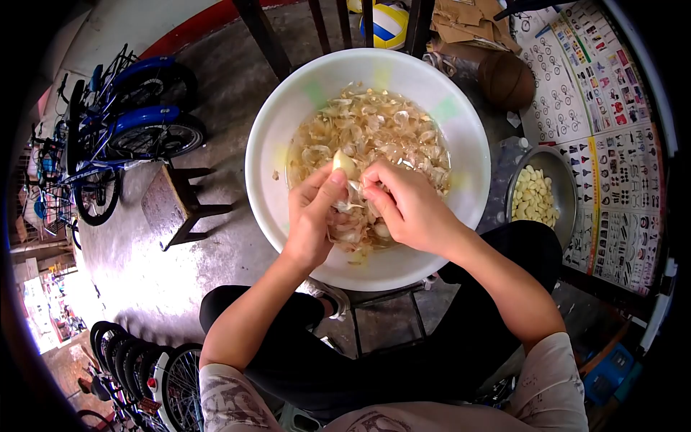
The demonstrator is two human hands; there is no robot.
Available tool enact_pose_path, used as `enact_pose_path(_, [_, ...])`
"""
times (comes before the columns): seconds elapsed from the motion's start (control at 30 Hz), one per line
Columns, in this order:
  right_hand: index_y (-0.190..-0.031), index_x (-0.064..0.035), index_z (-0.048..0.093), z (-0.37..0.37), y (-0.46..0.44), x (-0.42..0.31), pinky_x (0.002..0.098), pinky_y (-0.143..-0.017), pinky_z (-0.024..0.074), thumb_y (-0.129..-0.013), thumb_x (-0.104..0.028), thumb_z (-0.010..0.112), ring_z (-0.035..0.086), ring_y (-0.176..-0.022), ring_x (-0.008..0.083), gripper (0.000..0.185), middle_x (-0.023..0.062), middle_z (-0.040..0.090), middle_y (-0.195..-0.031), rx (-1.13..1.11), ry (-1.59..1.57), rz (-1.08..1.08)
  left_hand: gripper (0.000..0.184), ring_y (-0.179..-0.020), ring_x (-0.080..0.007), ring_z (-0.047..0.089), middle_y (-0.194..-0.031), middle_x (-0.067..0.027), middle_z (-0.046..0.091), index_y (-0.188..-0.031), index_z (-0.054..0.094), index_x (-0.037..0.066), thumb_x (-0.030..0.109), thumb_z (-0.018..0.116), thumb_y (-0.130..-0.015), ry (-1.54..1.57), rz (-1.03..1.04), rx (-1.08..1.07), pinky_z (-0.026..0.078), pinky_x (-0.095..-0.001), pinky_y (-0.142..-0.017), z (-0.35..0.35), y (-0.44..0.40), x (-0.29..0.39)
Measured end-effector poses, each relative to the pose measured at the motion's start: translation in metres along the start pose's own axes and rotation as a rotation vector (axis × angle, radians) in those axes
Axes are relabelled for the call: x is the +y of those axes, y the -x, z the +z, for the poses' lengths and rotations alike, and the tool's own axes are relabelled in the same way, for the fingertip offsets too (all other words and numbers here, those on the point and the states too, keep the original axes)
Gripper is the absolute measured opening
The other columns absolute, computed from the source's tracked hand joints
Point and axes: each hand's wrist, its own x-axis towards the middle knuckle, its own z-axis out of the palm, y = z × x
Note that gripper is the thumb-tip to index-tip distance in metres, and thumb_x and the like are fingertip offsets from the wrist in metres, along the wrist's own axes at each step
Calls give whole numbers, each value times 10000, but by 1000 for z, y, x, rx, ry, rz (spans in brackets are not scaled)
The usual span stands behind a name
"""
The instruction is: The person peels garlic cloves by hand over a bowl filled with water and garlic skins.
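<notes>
Between the thumb and fingers of my left hand is a pale garlic clove, its tip pointing up. My right hand is beside it, thumb and forefinger pinched together near a bit of whitish skin; what exactly they grip is too small to make out. Both hands are over a large white basin, in which many garlic skins float in water. Several peeled garlic cloves lie in a metal bowl to the right of the basin.
A small wooden stool stands left of the basin. Blue bicycles are parked further left, and a row of wheels is at lower left. A basketball and a volleyball lie beyond the basin. Printed sheets cover a surface at right.
</notes>
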Motion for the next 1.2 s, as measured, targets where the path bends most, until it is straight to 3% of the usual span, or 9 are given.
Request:
enact_pose_path(0.1, [-950,4,489,3,1,5,393,-600,444,-961,-78,554,577,-636,319,105,145,556,-686,30,84,-106,412,-658,-37,559,-895,-7,612,-1259,591,-2,294,609,-972,124,-56,-19,462,-178,-537,-4,-2,-2])
enact_pose_path(0.17, [-917,25,560,-2,-1,-1,387,-587,430,-956,-113,588,561,-616,291,145,135,558,-678,12,-11,42,406,-673,-33,568,-897,-15,622,-1255,590,0,289,612,-971,162,-58,-29,471,-174,-550,-4,-2,-2])
enact_pose_path(0.27, [-890,41,641,-11,-3,8,375,-567,414,-939,-149,631,550,-592,266,196,130,562,-682,137,6,28,356,-708,-48,592,-877,-22,646,-1183,627,-9,255,659,-946,-98,35,73,485,-189,-602,1,-2,1])
enact_pose_path(0.33, [-889,43,664,-17,-7,8,367,-559,406,-932,-159,644,547,-588,252,207,124,559,-676,195,54,53,309,-693,-65,597,-834,-34,664,-1115,658,-22,187,723,-896,-493,325,106,486,-217,-612,0,-4,-2])
enact_pose_path(0.6, [-947,8,713,-22,-11,6,342,-593,458,-856,-172,737,589,-634,236,203,106,603,-826,341,426,-180,248,-653,-41,544,-714,3,615,-1011,665,-32,84,778,-823,-750,554,108,443,-196,-590,3,0,0])
enact_pose_path(0.77, [-936,9,714,-10,-8,5,314,-571,435,-791,-161,794,552,-622,188,237,85,570,-739,252,208,-84,230,-612,-33,526,-646,25,568,-949,662,-27,55,800,-784,-776,527,139,429,-199,-578,3,-1,-1])
enact_pose_path(0.87, [-898,13,708,2,-7,8,291,-552,405,-763,-131,810,495,-596,147,223,59,540,-683,235,21,40,243,-579,-32,519,-635,11,567,-935,657,-11,37,809,-752,-840,668,132,418,-190,-541,-1,-4,-7])
enact_pose_path(0.93, [-875,17,704,3,-5,7,281,-541,387,-753,-109,812,463,-582,128,206,46,525,-660,259,-33,76,294,-522,-96,568,-606,-5,568,-944,658,38,56,819,-699,-1073,929,165,460,-249,-474,-6,-6,-11])
enact_pose_path(1.2, [-765,-2,664,2,-2,6,280,-510,334,-704,-22,821,413,-557,98,170,23,473,-636,287,19,68,303,-531,-138,592,-665,-9,599,-933,647,65,89,807,-676,-1274,1142,130,462,-284,-429,-12,-13,-11])
